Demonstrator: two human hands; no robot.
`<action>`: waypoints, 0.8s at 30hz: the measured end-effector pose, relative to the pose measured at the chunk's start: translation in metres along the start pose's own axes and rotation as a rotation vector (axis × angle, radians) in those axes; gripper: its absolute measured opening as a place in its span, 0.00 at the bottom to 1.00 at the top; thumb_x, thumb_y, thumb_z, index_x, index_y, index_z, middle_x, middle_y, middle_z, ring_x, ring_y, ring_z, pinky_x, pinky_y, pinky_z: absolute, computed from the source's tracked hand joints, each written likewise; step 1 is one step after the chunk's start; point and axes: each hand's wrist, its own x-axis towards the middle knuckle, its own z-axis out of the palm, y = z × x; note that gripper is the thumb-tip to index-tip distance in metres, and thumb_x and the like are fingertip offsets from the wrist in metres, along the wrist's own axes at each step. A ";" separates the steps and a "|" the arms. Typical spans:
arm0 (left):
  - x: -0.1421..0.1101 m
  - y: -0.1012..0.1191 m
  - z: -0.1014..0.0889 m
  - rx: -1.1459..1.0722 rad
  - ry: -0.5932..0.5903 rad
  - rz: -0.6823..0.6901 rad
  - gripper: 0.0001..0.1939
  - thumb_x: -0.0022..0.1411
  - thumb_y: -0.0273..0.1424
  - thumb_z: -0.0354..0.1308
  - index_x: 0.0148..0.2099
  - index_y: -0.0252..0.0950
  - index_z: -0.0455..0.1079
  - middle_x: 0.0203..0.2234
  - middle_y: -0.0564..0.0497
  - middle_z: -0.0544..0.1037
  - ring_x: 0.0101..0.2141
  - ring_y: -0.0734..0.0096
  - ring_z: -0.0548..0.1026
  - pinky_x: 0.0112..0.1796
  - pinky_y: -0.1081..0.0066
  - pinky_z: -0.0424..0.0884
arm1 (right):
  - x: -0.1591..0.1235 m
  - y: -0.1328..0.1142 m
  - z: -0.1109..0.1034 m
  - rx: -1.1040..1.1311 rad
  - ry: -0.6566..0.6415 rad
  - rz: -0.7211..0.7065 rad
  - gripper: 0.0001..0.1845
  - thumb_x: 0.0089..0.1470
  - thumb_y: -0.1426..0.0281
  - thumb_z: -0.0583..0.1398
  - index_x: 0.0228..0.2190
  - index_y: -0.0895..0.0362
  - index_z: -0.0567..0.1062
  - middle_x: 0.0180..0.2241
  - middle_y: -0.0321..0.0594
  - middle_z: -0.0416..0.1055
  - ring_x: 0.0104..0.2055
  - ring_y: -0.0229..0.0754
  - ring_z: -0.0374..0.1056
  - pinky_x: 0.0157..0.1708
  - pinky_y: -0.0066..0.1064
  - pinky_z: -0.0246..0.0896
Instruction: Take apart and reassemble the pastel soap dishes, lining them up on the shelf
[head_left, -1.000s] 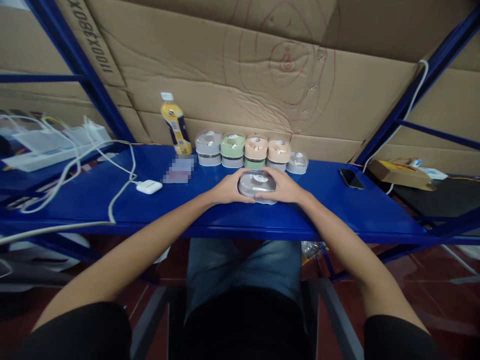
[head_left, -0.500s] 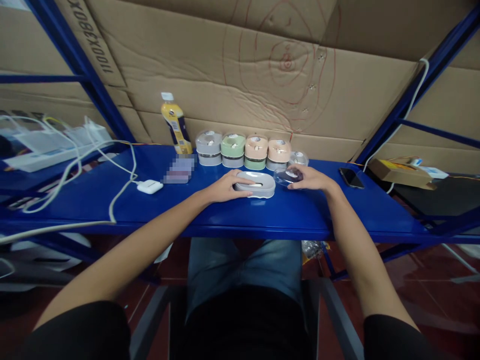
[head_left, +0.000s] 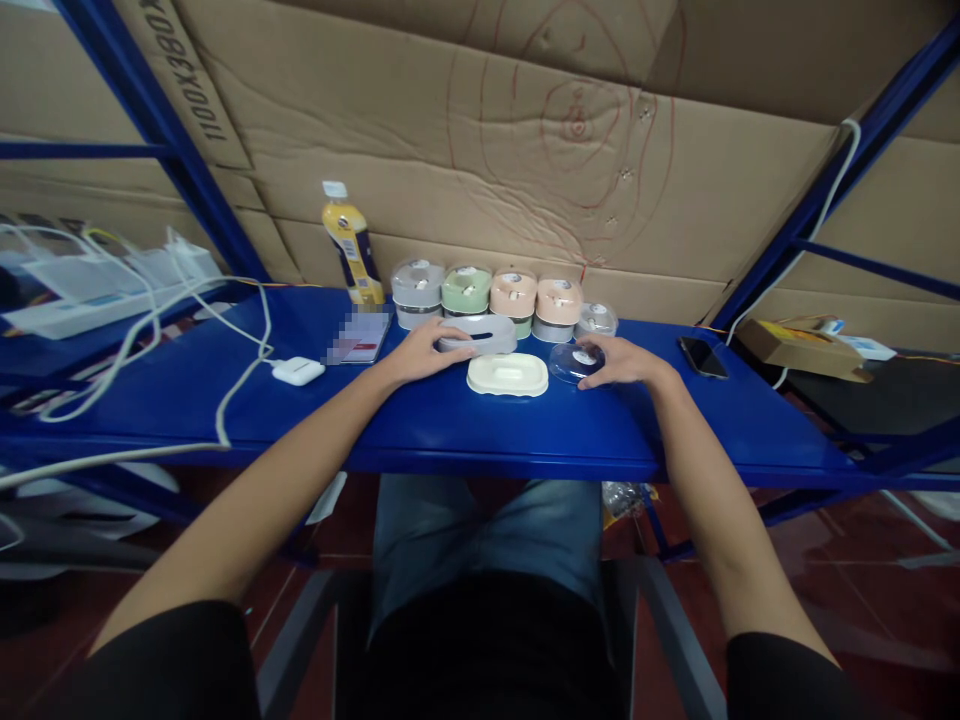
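Note:
My left hand (head_left: 424, 352) grips the left end of a grey oval ring-shaped tray (head_left: 491, 333) with a slot in its middle, tilted just behind a cream base (head_left: 508, 373). That base lies on the blue table with its raised centre bare. To the right, my right hand (head_left: 616, 362) has its fingers round the edge of a clear oval lid (head_left: 574, 362) with a white sticker, low at the table top. Behind these stand stacked lidded boxes in grey (head_left: 418, 290), green (head_left: 466, 290) and peach (head_left: 512, 293), and a single grey box (head_left: 598, 320).
A yellow drink bottle (head_left: 351, 245) stands at the back left. Nearby lie a blurred-out card or booklet (head_left: 367, 338), a white earphone case (head_left: 298, 371) and cables (head_left: 225, 395). A phone (head_left: 703, 356) and an open carton (head_left: 799, 350) are on the right. Cardboard (head_left: 420, 120) walls the back.
The clear lid came off the grey box and moved right with my right hand. My left hand then lifted the grey tray up and left, uncovering the cream base.

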 end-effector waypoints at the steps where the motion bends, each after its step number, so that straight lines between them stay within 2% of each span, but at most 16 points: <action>1: 0.000 -0.004 -0.002 0.021 0.006 -0.027 0.27 0.65 0.54 0.69 0.55 0.39 0.87 0.50 0.42 0.80 0.54 0.47 0.78 0.63 0.46 0.73 | 0.000 -0.001 0.000 -0.009 -0.003 0.003 0.52 0.39 0.56 0.81 0.65 0.56 0.79 0.58 0.53 0.82 0.58 0.66 0.79 0.61 0.54 0.75; 6: 0.000 -0.021 -0.005 0.090 -0.020 -0.106 0.30 0.64 0.57 0.68 0.55 0.38 0.86 0.49 0.41 0.82 0.52 0.46 0.80 0.62 0.48 0.73 | -0.001 -0.005 0.001 -0.036 -0.013 0.018 0.52 0.41 0.57 0.81 0.66 0.53 0.79 0.60 0.51 0.82 0.61 0.68 0.79 0.65 0.58 0.74; 9: 0.000 -0.022 -0.005 0.098 -0.046 -0.116 0.32 0.64 0.58 0.67 0.55 0.37 0.86 0.50 0.39 0.83 0.53 0.44 0.80 0.63 0.47 0.72 | -0.001 -0.008 0.000 -0.045 -0.021 0.031 0.52 0.41 0.57 0.82 0.66 0.53 0.80 0.61 0.50 0.82 0.62 0.68 0.79 0.67 0.59 0.73; 14: -0.004 -0.002 -0.002 0.014 -0.020 -0.040 0.35 0.66 0.60 0.63 0.58 0.35 0.85 0.53 0.37 0.82 0.54 0.44 0.80 0.61 0.46 0.75 | -0.002 -0.010 -0.001 -0.025 0.015 0.034 0.51 0.41 0.54 0.81 0.64 0.55 0.81 0.57 0.51 0.84 0.59 0.67 0.80 0.65 0.59 0.75; 17: -0.007 0.015 0.007 -0.047 -0.049 0.084 0.33 0.68 0.57 0.64 0.61 0.38 0.83 0.56 0.39 0.83 0.57 0.46 0.80 0.64 0.46 0.73 | -0.003 -0.008 -0.004 0.026 0.129 0.028 0.49 0.42 0.50 0.81 0.63 0.54 0.82 0.55 0.51 0.84 0.58 0.66 0.80 0.64 0.61 0.75; 20: -0.008 0.025 0.020 -0.089 -0.088 0.173 0.34 0.66 0.54 0.67 0.66 0.39 0.79 0.62 0.39 0.82 0.63 0.45 0.78 0.69 0.45 0.69 | -0.003 -0.010 -0.004 0.137 0.269 -0.068 0.50 0.43 0.47 0.79 0.64 0.53 0.81 0.59 0.52 0.82 0.61 0.66 0.79 0.67 0.62 0.72; 24: -0.008 0.031 0.033 -0.110 -0.123 0.132 0.47 0.61 0.55 0.72 0.74 0.35 0.69 0.70 0.34 0.76 0.68 0.39 0.75 0.70 0.45 0.70 | 0.001 -0.032 0.008 0.272 0.273 -0.272 0.52 0.44 0.44 0.78 0.67 0.50 0.79 0.68 0.51 0.77 0.68 0.65 0.73 0.72 0.62 0.65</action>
